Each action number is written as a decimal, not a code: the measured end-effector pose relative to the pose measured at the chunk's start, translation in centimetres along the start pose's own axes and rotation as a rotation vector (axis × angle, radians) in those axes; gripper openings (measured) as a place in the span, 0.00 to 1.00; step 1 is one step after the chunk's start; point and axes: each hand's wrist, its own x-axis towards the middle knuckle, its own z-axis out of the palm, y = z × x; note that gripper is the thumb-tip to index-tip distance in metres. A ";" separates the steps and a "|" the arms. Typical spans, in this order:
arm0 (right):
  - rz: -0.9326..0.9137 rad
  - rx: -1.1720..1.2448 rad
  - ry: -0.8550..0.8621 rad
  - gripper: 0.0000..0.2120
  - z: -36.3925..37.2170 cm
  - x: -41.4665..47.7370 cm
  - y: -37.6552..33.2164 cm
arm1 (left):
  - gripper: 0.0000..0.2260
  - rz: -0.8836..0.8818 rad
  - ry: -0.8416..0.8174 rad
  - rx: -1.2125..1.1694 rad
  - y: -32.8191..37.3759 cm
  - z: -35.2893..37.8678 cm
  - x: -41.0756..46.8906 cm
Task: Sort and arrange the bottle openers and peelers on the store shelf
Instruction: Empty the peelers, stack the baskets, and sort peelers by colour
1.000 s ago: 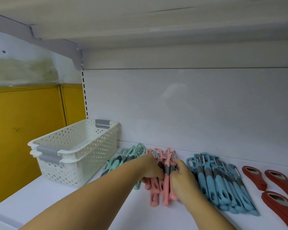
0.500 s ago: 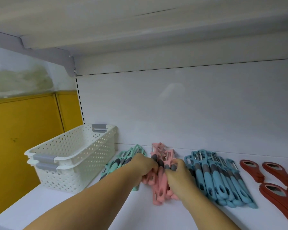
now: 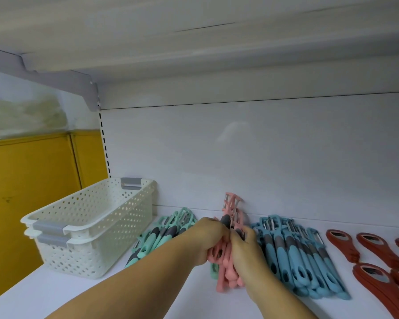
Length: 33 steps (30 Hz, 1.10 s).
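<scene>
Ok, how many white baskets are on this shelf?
2, both at the left end of the shelf: the upper basket sits nested in the lower basket. A further one nested inside could be hidden.

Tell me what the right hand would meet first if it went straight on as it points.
Probably the white back panel of the shelf, behind the pink plastic peelers the right hand grips; depth is unclear.
</scene>
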 end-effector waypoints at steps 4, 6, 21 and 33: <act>0.008 -0.002 -0.003 0.16 0.1 0.0 0.2 | 0.07 -0.023 -0.012 0.017 -0.3 -0.2 0.6; 0.002 -0.017 -0.024 0.21 0.1 -0.1 0.3 | 0.15 -0.030 -0.037 0.030 -0.6 -0.6 0.9; -0.007 -0.192 -0.060 0.34 0.6 -0.7 0.3 | 0.07 0.114 0.071 0.404 -3.4 -2.6 0.2; -0.103 -0.370 -0.092 0.28 0.6 0.1 0.8 | 0.15 0.253 -0.201 0.001 -4.6 -3.9 -0.9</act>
